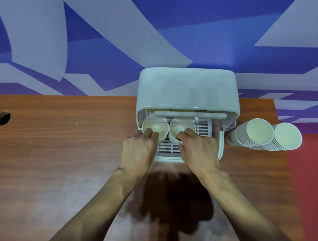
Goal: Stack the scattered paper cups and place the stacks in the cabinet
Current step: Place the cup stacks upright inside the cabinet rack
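Note:
A pale grey cabinet (187, 88) with a raised clear door stands at the back of the wooden table. Two stacks of white paper cups stand upright on its slatted floor, side by side. My left hand (138, 150) grips the near rim of the left stack (157, 126), fingers curled over the edge. My right hand (197, 149) grips the near rim of the right stack (179, 126) the same way. Two more cup stacks (259, 132) (287, 136) stand on the table just right of the cabinet, leaning against each other.
The slatted tray (203, 130) has free slots to the right of the held stacks. A round cable hole (2, 118) sits at the table's far left. A red surface (309, 172) borders the table on the right. A blue patterned wall rises behind.

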A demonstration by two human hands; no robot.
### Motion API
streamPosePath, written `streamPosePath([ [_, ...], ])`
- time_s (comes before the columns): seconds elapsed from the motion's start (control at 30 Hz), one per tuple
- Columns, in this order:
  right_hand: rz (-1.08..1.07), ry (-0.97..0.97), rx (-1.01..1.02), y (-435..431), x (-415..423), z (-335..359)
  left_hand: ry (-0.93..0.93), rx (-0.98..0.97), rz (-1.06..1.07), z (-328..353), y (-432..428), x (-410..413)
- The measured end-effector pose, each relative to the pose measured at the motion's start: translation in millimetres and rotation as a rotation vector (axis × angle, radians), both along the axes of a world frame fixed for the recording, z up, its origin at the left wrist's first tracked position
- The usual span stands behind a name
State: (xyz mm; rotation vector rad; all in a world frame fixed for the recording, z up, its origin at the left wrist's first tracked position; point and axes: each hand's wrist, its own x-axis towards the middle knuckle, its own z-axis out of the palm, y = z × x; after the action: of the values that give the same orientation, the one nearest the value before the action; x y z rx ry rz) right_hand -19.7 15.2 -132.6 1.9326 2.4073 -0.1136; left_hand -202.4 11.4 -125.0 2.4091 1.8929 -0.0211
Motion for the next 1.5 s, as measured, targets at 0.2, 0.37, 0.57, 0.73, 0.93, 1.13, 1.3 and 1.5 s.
streamPosePath([
  [0.2, 0.004, 0.139, 0.044, -4.6, 2.7, -2.6, -0.068, 0.026, 0.019, -2.2, -9.6, -3.5],
  [0.37, -0.019, 0.276, 0.131, -30.6, 17.9, 17.0, -0.136, 0.102, 0.041, 9.1, -28.4, 2.2],
  [0.57, -0.095, 0.382, 0.186, -70.2, 55.8, 38.1, -0.173, 0.213, 0.052, 36.3, -43.5, 10.2],
  [0.73, -0.200, 0.417, 0.225, -81.9, 102.0, 57.3, -0.321, 0.310, -0.144, 70.4, -44.3, 67.8],
  [0.93, -0.352, 0.290, 0.265, -82.8, 203.2, 54.1, -0.255, 0.150, -0.346, 63.8, -12.5, 186.9],
  [1.13, -0.236, 0.112, 0.187, -70.0, 253.8, 15.0, 0.006, 0.016, -0.442, 29.4, 6.9, 249.2],
  [1.3, -0.137, 0.016, 0.249, -50.1, 260.9, -6.4, 0.136, 0.045, -0.436, 15.8, 10.5, 259.3],
  [1.5, -0.115, 0.004, 0.293, -39.2, 264.7, -13.2, 0.123, 0.032, -0.441, 4.2, 18.1, 259.3],
])
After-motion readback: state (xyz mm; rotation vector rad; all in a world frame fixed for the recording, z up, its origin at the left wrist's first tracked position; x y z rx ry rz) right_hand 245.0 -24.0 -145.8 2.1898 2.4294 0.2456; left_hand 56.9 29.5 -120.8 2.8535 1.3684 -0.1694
